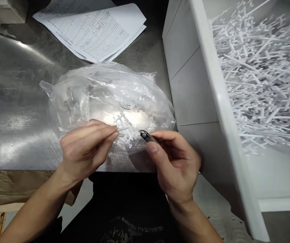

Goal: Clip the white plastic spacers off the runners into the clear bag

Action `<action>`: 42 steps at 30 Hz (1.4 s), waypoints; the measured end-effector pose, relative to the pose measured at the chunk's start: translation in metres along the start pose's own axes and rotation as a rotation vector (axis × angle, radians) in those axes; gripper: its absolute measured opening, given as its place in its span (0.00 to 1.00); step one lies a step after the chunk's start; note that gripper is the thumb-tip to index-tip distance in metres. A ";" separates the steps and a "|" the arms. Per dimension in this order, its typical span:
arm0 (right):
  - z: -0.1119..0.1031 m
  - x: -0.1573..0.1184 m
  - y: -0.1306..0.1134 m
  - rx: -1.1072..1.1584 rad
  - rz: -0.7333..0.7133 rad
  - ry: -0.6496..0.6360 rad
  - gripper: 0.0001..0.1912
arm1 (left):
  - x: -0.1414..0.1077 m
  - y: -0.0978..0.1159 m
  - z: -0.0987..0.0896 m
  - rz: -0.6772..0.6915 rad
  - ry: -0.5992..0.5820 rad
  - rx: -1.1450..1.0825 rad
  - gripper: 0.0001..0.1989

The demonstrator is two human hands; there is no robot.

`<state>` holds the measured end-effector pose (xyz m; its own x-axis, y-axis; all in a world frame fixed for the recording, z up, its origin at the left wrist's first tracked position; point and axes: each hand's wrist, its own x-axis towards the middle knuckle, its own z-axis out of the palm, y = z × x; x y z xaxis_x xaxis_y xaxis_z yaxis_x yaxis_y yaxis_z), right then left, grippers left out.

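Note:
Pinched between the thumb and fingertips of my left hand (88, 146) is the thin stem of a white branched plastic sprue (131, 135). Its short side arms point to the right, over a clear plastic bag. My right hand (176, 158) grips small dark metal nail clippers (145, 135) between thumb and forefinger. Their jaws face left, just beside the sprue and apart from it. The clear plastic bag (104, 76) lies spread on the metal table under the hands, with many tiny white pieces (128, 104) in it.
A large white bin (226, 111) on the right holds a heap of white plastic sprues (266, 84). Printed paper sheets (99, 30) lie at the back of the metal table (13, 101). A pale block (9, 11) stands at the far left, and brown material (10, 187) shows below the front edge.

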<state>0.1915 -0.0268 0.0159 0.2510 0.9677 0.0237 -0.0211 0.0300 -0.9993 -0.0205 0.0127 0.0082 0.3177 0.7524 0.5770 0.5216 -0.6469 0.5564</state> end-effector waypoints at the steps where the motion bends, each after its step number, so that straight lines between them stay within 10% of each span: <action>1: -0.002 -0.001 0.000 -0.024 -0.004 -0.012 0.08 | 0.000 0.000 0.000 0.000 0.018 0.006 0.13; 42: 0.004 -0.004 0.007 -0.041 -0.041 -0.119 0.09 | 0.009 -0.010 0.008 0.147 0.030 0.200 0.11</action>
<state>0.1867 -0.0300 0.0087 0.1344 0.9888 0.0652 0.0266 0.0622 -0.9977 -0.0167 0.0268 0.0026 0.3796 0.6460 0.6623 0.6189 -0.7094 0.3372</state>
